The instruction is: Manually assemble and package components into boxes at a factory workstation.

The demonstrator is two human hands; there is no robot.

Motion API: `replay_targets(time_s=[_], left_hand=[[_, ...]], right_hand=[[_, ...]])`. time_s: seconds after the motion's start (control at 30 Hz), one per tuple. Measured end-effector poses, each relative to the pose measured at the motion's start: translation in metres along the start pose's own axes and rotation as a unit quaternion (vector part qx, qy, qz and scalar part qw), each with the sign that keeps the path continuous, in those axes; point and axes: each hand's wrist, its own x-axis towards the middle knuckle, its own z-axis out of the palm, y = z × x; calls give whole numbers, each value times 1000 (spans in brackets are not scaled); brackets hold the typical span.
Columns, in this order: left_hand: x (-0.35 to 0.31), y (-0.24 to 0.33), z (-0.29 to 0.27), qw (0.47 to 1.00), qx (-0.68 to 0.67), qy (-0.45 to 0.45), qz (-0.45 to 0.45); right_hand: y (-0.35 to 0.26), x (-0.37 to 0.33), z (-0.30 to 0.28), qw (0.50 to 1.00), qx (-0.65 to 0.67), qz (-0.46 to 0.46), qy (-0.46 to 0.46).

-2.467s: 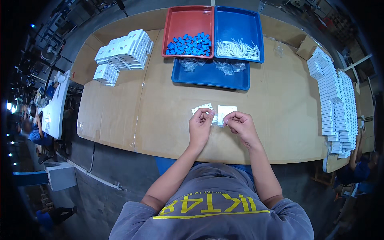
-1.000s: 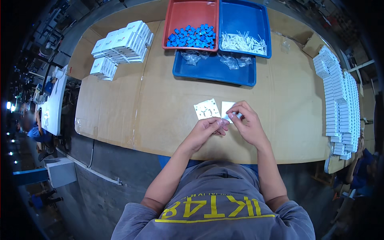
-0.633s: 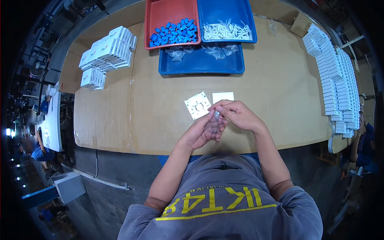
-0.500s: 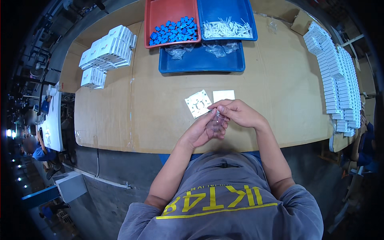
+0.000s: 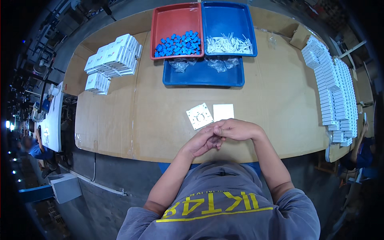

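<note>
Change since half a second ago: my hands have stayed locked together at the near edge of the table; the small clear piece seen between them earlier is now mostly covered.

Item, left hand (image 5: pixel 201 141): fingers curled and pressed against the right hand, tips tucked under it. Whether they pinch anything I cannot tell.

Item, right hand (image 5: pixel 237 129): laid over the left, fingers (image 5: pixel 219 129) closed together and bent down. What sits inside the grip is hidden.

Item, white square plate (image 5: pixel 199 116): printed or moulded face up, lying tilted on the table just beyond my fingertips, not touched.

Item, plain white square (image 5: pixel 223 112): just beside the plate, on its right, directly beyond my right knuckles, apart from them.

Item, cardboard-covered table (image 5: pixel 160 120): under everything.

Item, long blue tray (image 5: pixel 203 74): well beyond my fingers, holding crumpled clear bags (image 5: pixel 219 63).

Item, red tray (image 5: pixel 176 24): behind the long tray, with small blue blocks (image 5: pixel 178 43).

Item, blue tray (image 5: pixel 229 20): right of the red one, with small white pieces (image 5: pixel 229 44).

Item, stacked white boxes (image 5: pixel 113 61): far to the left of my hands.

Item, rows of white boxes (image 5: pixel 332 92): far to the right, along the table edge.
</note>
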Motion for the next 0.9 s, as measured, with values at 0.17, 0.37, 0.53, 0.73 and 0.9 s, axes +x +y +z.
replay_targets(time_s=[0.17,0.37,0.53,0.73,0.9], left_hand=[[6,-12,-11,995,-98,-14,-35],[16,-30,-42,969,-232,-73,-49],[18,-25,-36,972,-220,-72,-42],[20,-24,-35,975,-208,-73,-43],[19,-25,-37,975,-210,-65,-45]], right_hand=[[11,-9,-56,979,-49,-117,158],[18,14,-159,866,-149,-76,471],[17,48,-228,788,-262,-16,557],[11,77,-264,745,-391,81,534],[2,80,-272,758,-412,97,496]])
